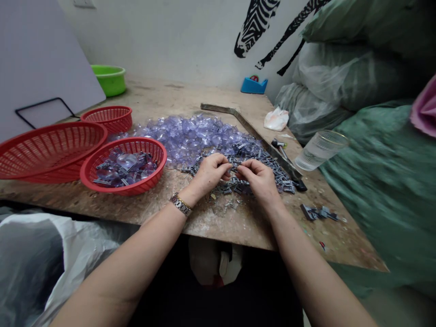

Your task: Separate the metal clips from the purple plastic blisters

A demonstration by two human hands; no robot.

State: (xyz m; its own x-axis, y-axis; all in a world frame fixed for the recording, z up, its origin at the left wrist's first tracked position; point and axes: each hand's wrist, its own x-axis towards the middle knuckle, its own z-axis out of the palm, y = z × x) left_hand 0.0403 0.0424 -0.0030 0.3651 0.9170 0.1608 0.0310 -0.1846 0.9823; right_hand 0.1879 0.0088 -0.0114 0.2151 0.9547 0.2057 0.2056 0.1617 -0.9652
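My left hand [213, 169] and my right hand [258, 178] meet, fingertips almost touching, over a heap of small grey plastic clips [277, 175]. Each hand has thumb and forefinger pinched together. Whatever sits between the fingertips is too small and too hidden to name. Behind my hands spreads a large pile of clear, purplish plastic pieces [190, 134], bordering on the grey ones. To the left of my left hand, a round red basket [150, 181] contains a mix of clear pieces and grey parts.
Two more red baskets [51, 141] stand on the left, near a green basin [112, 81]. A bent metal strip [252, 131] bounds the heap on the right. Beyond it are a glass of liquid [318, 150], a blue tape dispenser [254, 86] and stacked green sacks [374, 181].
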